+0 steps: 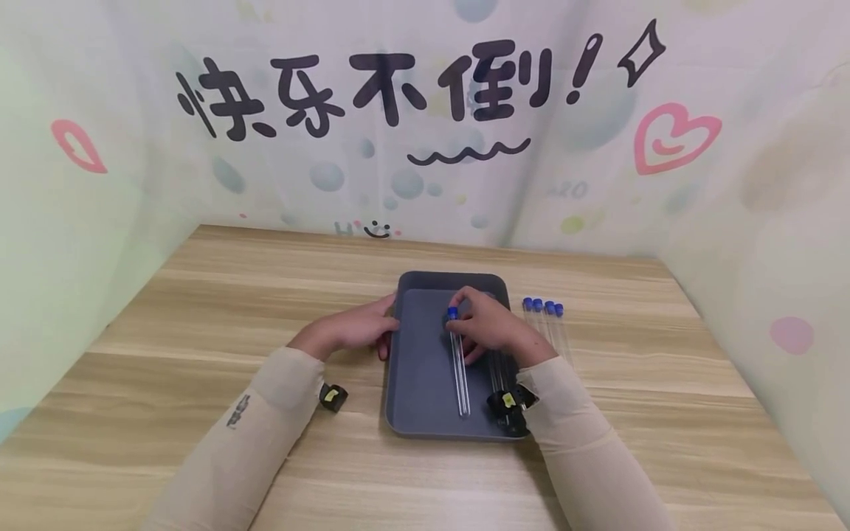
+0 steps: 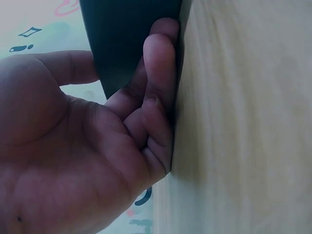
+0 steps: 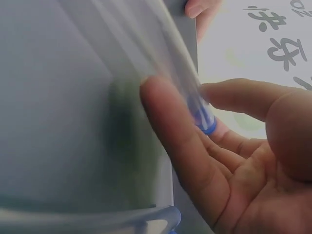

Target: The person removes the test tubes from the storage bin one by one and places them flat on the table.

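A grey rectangular tray lies on the wooden table. At its left side is my left hand; in the left wrist view its thumb is at the rim and its curled fingers lie along the outer wall, low by the tabletop. Over the tray, my right hand pinches a clear test tube near its blue cap, between thumb and fingers. The tube's rounded end points toward me. More clear tubes lie along the tray's right side, partly hidden by my right wrist.
Several blue-capped test tubes lie side by side on the table, just right of the tray, partly behind my right forearm. A printed cloth hangs behind the table and at both sides. Wooden tabletop extends left of the tray.
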The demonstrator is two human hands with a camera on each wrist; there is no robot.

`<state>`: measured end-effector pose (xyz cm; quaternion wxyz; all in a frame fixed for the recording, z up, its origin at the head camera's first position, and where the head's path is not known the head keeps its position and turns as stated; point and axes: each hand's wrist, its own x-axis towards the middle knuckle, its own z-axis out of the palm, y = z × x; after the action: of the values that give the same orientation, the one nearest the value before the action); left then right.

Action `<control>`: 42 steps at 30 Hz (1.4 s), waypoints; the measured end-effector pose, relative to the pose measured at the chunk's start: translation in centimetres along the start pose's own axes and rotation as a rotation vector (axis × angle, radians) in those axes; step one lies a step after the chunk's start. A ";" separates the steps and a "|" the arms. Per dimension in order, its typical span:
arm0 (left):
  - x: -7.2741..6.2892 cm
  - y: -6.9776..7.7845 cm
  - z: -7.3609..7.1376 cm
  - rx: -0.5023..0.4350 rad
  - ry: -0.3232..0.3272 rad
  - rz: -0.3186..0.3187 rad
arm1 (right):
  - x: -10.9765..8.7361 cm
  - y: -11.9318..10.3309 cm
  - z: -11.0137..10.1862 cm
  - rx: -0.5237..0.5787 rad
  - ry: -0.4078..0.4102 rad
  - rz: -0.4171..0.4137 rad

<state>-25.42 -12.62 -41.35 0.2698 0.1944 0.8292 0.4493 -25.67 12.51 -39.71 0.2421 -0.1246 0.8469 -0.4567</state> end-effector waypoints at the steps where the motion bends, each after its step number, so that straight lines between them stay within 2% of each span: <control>1: 0.0 0.0 0.0 0.000 0.001 0.000 | 0.0 0.0 0.0 0.007 -0.001 -0.001; 11: 0.1 0.0 0.0 0.005 0.003 0.002 | -0.4 -0.3 -0.5 0.019 0.030 -0.055; 24: 0.1 0.0 0.1 0.009 -0.002 0.013 | -1.3 -1.1 -1.4 0.014 0.068 -0.079; 34: -0.1 0.0 -0.1 0.025 -0.001 0.007 | -1.7 -1.3 -2.2 0.029 0.077 -0.067; 42: 0.0 0.1 0.0 0.021 -0.003 0.009 | -2.5 -1.4 -2.7 0.026 0.138 -0.062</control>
<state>-25.40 -12.60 -41.29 0.2669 0.2018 0.8325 0.4415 -24.99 14.71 -36.55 0.1706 -0.1160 0.8513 -0.4825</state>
